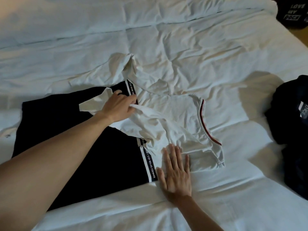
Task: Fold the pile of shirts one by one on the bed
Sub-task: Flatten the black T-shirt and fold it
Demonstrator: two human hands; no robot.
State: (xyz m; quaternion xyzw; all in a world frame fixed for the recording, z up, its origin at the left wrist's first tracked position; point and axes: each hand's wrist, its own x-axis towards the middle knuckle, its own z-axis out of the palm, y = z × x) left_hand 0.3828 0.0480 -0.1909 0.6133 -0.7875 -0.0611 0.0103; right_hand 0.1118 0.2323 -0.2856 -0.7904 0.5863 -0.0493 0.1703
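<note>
I see one shirt (175, 117) spread on the bed (166, 39), near its front edge. Its upper part is white, its lower part black, and a white band printed with black lettering runs where the two colours meet. The collar, trimmed in a dark red line, points to the right. The white part is crumpled; the black part lies flatter, toward the left.

My left hand (119, 105) reaches over the black part and pinches a fold of the white fabric, with the fingers curled around it. The fold is lifted slightly off the shirt.

My right hand (175, 172) lies flat, fingers straight and spread, pressing the near white edge of the shirt against the bed just beside the lettered band. It grasps nothing.

A pile (293, 130) of dark shirts sits at the right edge of the bed, well apart from both hands. Another dark garment (291, 12) with white lettering lies at the far right corner.
</note>
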